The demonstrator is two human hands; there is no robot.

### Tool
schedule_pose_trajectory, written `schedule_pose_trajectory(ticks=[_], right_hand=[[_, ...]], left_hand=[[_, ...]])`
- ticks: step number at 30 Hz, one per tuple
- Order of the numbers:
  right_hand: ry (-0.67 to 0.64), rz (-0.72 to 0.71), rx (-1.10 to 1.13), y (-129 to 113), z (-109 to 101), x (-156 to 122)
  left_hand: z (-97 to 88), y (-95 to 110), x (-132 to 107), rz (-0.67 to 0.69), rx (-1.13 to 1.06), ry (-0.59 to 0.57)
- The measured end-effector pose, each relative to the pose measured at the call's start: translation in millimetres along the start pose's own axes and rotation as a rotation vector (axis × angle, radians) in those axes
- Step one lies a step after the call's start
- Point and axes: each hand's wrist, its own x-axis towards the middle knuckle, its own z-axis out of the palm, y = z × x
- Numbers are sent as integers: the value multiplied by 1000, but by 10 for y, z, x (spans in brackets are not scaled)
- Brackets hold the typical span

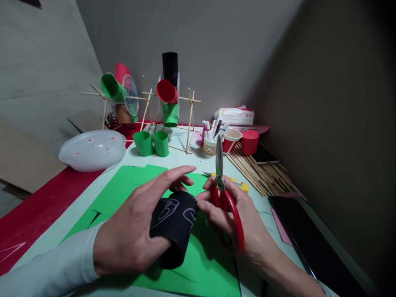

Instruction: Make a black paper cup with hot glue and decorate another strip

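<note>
A black paper tube (173, 225) with pale drawn lines is in my left hand (133, 222), thumb inside its near opening and fingers arched over the far side. My right hand (235, 210) carries red-handled scissors (230, 206), blades closed and pointing up. Its thumb and fingertips also meet the tube's right edge. Beneath both hands lie green paper sheets (123, 192). Just behind my right hand is a yellow cutter knife (243, 185), partly hidden by the hand.
Two green paper cups (143, 143) stand behind the sheets. Stick frames carry wheels of coloured tubes, one with a black tube (170, 68). A cup of markers (209, 147), a red cup (250, 142) and wooden sticks (258, 173) are at right; a white plastic lid (93, 150) is at left.
</note>
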Motion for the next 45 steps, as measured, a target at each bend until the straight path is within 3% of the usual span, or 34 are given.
schedule_pose_trajectory(ticks=[5, 10, 13, 19, 25, 28, 34, 38, 41, 45], right_hand=[[76, -43, 74, 51, -14, 23], [154, -74, 174, 67, -7, 27], [173, -57, 186, 31, 9, 20], [104, 4, 155, -37, 22, -8], [83, -12, -100, -17, -52, 20], [83, -25, -229, -22, -70, 21], [-4, -82, -365, -51, -59, -61], [-115, -90, -484, -53, -59, -105], [-131, -132, -573, -40, -52, -126], [-126, -124, -625, -31, -36, -139]], left_hand=[[-13, 22, 34, -160, -134, 33], [2, -150, 37, -329, -438, -116], [34, -270, 37, -351, -610, -114], [17, -235, 24, -377, -455, -70], [-24, 4, -12, -232, -135, 78], [-28, -8, 3, -256, -203, 96], [-33, -92, 67, -513, -471, 169], [-49, -53, 112, -517, -563, 120], [-74, -27, 105, -502, -607, 32], [-109, -45, 43, -437, -598, -1]])
